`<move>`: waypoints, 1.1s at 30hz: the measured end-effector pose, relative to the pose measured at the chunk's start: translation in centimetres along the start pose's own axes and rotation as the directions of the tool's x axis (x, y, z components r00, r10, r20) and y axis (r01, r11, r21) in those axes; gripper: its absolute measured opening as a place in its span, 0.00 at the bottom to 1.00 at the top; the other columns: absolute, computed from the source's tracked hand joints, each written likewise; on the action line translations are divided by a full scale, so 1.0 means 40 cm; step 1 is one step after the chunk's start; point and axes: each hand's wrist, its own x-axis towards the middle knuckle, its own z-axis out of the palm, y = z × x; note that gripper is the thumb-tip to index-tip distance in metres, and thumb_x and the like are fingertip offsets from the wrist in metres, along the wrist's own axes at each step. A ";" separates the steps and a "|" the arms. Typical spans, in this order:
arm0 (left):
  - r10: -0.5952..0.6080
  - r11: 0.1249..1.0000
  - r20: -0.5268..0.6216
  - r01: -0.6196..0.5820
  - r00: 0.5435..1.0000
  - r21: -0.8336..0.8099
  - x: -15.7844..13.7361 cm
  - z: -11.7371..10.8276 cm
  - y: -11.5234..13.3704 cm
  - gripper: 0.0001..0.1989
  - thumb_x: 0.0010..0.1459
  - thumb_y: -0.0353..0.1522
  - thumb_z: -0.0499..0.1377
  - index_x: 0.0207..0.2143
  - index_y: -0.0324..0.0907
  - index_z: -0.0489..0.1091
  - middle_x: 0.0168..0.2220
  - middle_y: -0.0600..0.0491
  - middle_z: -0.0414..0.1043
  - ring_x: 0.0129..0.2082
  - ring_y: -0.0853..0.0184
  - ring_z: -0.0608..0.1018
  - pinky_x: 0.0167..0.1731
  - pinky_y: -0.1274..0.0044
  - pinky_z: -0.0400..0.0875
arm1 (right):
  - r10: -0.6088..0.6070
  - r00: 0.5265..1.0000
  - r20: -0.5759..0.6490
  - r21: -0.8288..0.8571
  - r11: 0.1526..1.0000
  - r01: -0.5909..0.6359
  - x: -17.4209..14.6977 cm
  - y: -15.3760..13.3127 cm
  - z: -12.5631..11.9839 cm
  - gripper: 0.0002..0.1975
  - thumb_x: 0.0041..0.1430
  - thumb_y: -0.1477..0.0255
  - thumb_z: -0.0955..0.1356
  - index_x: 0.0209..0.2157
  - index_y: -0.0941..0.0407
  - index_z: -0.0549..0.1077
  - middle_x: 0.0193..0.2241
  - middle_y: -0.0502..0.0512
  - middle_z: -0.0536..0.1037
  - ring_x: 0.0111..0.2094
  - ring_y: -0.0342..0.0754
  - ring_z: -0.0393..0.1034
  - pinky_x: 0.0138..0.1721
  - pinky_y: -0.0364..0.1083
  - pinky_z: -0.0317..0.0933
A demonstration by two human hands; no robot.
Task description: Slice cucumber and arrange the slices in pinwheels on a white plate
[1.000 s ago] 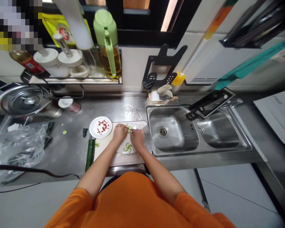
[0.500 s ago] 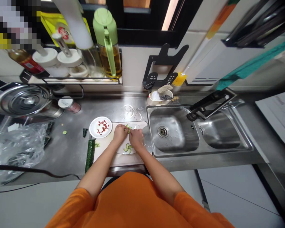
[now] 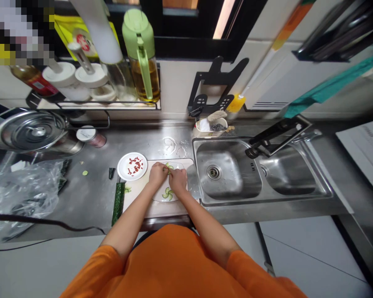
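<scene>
Far on the clear plate [image 3: 158, 195], green slices [image 3: 169, 166] seem steadied by left hand [image 3: 157, 174] and right hand [image 3: 178, 181]; fingers' grip cannot be told.

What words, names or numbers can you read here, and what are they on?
None can be read for sure.
Yellow packet: a red round mark, too blurred.
Bottle: a red label, too small and blurred.
White panel at the right edge: faint grey marks, perhaps letters, too blurred.
The top left corner is blocked out.
</scene>
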 end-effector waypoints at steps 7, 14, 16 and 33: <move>-0.018 1.000 0.003 0.018 1.000 0.010 0.001 0.007 -0.007 0.10 0.51 0.28 0.56 0.32 0.41 0.77 0.34 0.49 0.74 0.39 0.64 0.73 0.45 0.73 0.66 | 0.008 1.000 -0.015 -0.002 1.000 -0.008 0.002 0.001 0.005 0.20 0.64 0.72 0.58 0.54 0.47 0.69 0.41 0.57 0.74 0.47 0.55 0.56 0.40 0.48 0.49; -0.009 1.000 0.002 0.009 1.000 0.009 0.000 0.007 -0.008 0.11 0.51 0.27 0.55 0.33 0.40 0.78 0.34 0.48 0.74 0.38 0.65 0.73 0.45 0.74 0.66 | -0.001 1.000 -0.028 -0.002 1.000 0.001 0.001 0.000 0.004 0.18 0.63 0.72 0.58 0.52 0.49 0.70 0.41 0.57 0.74 0.46 0.54 0.56 0.40 0.48 0.49; -0.009 1.000 -0.001 0.009 1.000 0.007 -0.001 0.005 -0.006 0.11 0.51 0.27 0.55 0.33 0.40 0.78 0.34 0.48 0.74 0.38 0.65 0.73 0.45 0.75 0.66 | 0.002 1.000 -0.027 0.000 1.000 -0.002 0.000 0.000 0.003 0.18 0.64 0.71 0.58 0.52 0.49 0.70 0.41 0.57 0.74 0.47 0.55 0.56 0.40 0.48 0.49; 0.018 0.999 -0.041 -0.016 0.999 0.038 -0.015 -0.017 0.002 0.10 0.52 0.29 0.58 0.35 0.38 0.77 0.35 0.47 0.74 0.38 0.64 0.74 0.46 0.74 0.67 | 0.034 0.999 -0.028 0.025 0.999 -0.034 -0.009 0.003 -0.010 0.18 0.64 0.72 0.58 0.52 0.48 0.71 0.41 0.56 0.74 0.47 0.55 0.56 0.42 0.48 0.50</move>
